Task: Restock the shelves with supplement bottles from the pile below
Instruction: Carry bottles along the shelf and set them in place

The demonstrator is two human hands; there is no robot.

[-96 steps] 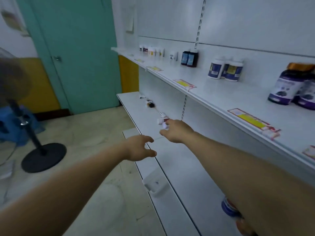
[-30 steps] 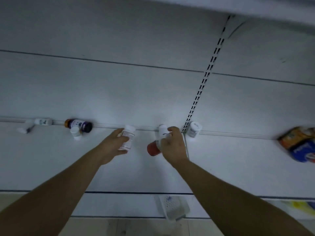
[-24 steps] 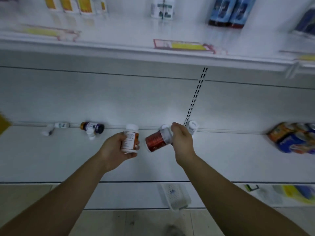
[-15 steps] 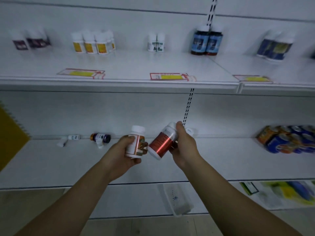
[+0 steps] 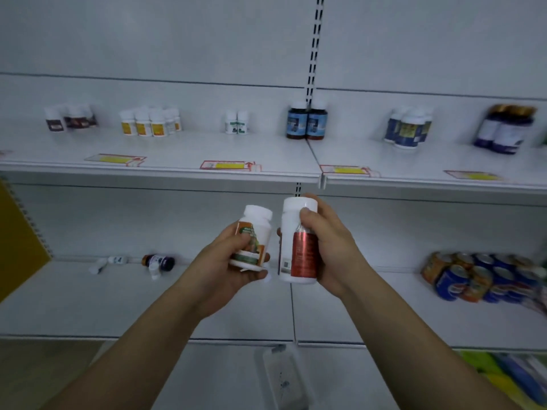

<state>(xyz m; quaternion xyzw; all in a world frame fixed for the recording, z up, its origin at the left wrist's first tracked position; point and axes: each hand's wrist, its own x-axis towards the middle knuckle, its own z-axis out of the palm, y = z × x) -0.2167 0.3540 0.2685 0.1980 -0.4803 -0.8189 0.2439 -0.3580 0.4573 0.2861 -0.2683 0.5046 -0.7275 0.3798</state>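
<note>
My left hand [image 5: 229, 263] grips a small white bottle with an orange and green label [image 5: 253, 236], held upright. My right hand [image 5: 331, 247] is closed around a taller white bottle with a red label [image 5: 297, 247], also upright. Both bottles are side by side at chest height, in front of the gap between the upper shelf [image 5: 266, 173] and the lower shelf [image 5: 88, 297]. A dark purple bottle [image 5: 158, 261] and two small white ones lie on their sides at the back left of the lower shelf.
The upper shelf carries standing groups: dark-labelled bottles [image 5: 69, 118], yellow-labelled bottles [image 5: 151, 122], two small white ones [image 5: 236, 123], two blue ones [image 5: 306, 121], more at right. Price tags [image 5: 228, 165] line its front edge. Drink cans [image 5: 479, 275] sit lower right. A white clip [image 5: 281, 377] hangs below.
Both hands lifted their bottles off the lower shelf and raised them toward the upper shelf. The red-labelled bottle turned from tilted to upright. My view tilted up.
</note>
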